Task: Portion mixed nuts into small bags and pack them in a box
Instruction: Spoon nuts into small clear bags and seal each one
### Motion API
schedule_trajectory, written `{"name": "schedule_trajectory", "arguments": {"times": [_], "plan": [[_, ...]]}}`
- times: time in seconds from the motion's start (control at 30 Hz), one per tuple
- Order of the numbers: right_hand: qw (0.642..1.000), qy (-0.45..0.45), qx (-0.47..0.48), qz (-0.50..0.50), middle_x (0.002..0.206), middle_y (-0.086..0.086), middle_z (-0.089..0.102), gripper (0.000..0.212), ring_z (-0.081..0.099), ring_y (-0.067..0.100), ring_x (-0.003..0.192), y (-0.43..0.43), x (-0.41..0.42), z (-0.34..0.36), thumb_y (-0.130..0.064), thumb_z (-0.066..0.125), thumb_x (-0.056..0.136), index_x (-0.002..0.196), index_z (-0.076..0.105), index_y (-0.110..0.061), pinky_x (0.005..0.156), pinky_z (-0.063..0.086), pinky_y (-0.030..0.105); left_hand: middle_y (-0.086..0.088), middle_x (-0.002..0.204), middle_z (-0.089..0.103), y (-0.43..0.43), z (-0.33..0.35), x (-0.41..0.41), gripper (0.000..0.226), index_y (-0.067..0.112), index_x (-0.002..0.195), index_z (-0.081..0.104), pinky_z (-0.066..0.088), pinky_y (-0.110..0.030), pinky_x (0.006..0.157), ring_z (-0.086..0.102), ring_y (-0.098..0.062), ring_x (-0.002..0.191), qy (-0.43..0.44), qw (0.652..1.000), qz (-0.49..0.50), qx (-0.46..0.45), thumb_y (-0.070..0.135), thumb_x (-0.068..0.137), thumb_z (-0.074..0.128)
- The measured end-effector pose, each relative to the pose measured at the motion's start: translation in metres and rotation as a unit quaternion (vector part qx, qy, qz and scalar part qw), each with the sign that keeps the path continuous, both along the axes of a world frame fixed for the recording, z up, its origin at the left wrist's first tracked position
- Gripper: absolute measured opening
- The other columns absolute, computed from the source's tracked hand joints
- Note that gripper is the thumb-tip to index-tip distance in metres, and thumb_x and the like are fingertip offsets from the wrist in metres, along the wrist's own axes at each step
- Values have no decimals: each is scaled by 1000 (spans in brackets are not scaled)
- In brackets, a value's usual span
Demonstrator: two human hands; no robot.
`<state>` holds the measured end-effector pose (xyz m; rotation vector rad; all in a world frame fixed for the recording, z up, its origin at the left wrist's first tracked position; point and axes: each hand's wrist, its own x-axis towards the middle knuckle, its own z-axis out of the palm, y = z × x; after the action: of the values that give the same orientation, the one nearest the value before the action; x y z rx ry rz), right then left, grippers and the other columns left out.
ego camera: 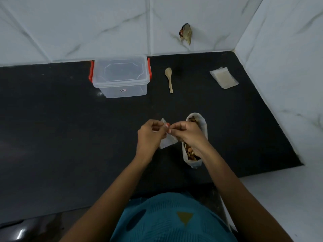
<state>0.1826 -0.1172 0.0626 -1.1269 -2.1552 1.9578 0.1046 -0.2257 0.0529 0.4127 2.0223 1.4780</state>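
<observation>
A small clear bag (168, 140) hangs between my two hands above the black counter. My left hand (150, 135) pinches its top edge on the left, and my right hand (186, 133) pinches the same edge on the right. Just right of the hands and partly under my right wrist lies a large open bag of mixed nuts (192, 155). A clear plastic box (120, 76) with red latches stands shut with its lid on at the back. A wooden spoon (169, 79) lies to its right. A stack of small bags (224, 76) lies at the far right.
The black counter (70, 137) ends at white marble-look tiled walls at the back and right. A hole with a bit of debris (185, 33) marks the back wall. The counter's front edge runs near my teal shirt.
</observation>
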Motion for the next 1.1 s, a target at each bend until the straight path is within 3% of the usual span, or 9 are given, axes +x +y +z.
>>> {"name": "schedule_trajectory", "arguments": {"times": [0.1, 0.23, 0.37, 0.43, 0.57, 0.73, 0.87, 0.97, 1.1], "plan": [[1000, 0, -23, -8, 84, -4, 65, 5, 61, 6, 81, -10, -2, -3, -15, 65, 83, 86, 64, -18, 66, 50, 15, -7, 92, 68, -7, 1, -3, 5, 12, 92, 63, 56, -21, 73, 67, -12, 84, -67, 997, 13, 28, 13, 87, 60], [994, -6, -98, -39, 94, 6, 67, 5, 63, 21, 97, -18, -4, -8, -15, 64, 84, 88, 65, -15, 86, 53, 33, -3, 88, 68, -16, 2, -5, 9, 11, 90, 64, 55, -16, 68, 68, -9, 81, -108, 993, 20, 48, 6, 88, 58], [979, 3, -190, -78, 96, 7, 65, 14, 62, 17, 91, -22, -4, -8, -10, 61, 85, 98, 65, -8, 79, 54, 26, -3, 93, 68, -24, 0, -8, 15, 12, 92, 65, 56, -19, 71, 68, -9, 83, -110, 993, 16, 45, 2, 88, 55], [986, 3, -146, -85, 97, 5, 66, 12, 63, 15, 93, -26, -4, -10, -11, 61, 86, 96, 66, -11, 79, 54, 26, -4, 95, 66, -25, -1, -9, 16, 14, 91, 64, 56, -24, 76, 67, -12, 87, -107, 993, 22, 36, 1, 87, 56], [997, 28, 30, -60, 91, 1, 66, 8, 63, 11, 87, -38, -6, -11, -8, 60, 85, 89, 66, -13, 78, 53, 22, -5, 93, 64, -21, -5, -4, 15, 19, 87, 61, 56, -28, 77, 65, -15, 86, -82, 996, 31, 16, 3, 85, 61], [981, 26, 186, -39, 79, -7, 62, 8, 58, 0, 74, -38, -7, -10, -6, 62, 84, 86, 66, -12, 69, 47, 9, 2, 88, 63, -22, -4, -9, 13, 12, 91, 63, 50, -8, 60, 60, -3, 75, 34, 998, 17, -57, 3, 82, 64], [966, 19, 249, -67, 73, -9, 59, 16, 57, 1, 69, -28, -5, -7, -2, 61, 81, 74, 58, -16, 64, 47, 9, 4, 99, 56, -25, -2, -20, 21, 16, 96, 57, 46, -13, 60, 57, -5, 81, 113, 989, -6, -97, 4, 80, 65], [958, 8, 280, -57, 78, -6, 60, 13, 57, 2, 71, -22, -7, -6, 0, 61, 82, 80, 59, -13, 65, 47, 8, 1, 105, 54, -20, -2, -22, 22, 16, 96, 58, 45, -16, 65, 58, -12, 87, 179, 978, -34, -103, 8, 78, 66], [939, 34, 342, -24, 90, 1, 60, 12, 59, 8, 80, -18, -11, -3, 3, 57, 83, 87, 61, -8, 74, 50, 19, 0, 108, 56, -13, -1, -22, 23, 13, 101, 61, 46, -14, 74, 55, -8, 92, 208, 974, -65, -60, 2, 80, 63]]}}
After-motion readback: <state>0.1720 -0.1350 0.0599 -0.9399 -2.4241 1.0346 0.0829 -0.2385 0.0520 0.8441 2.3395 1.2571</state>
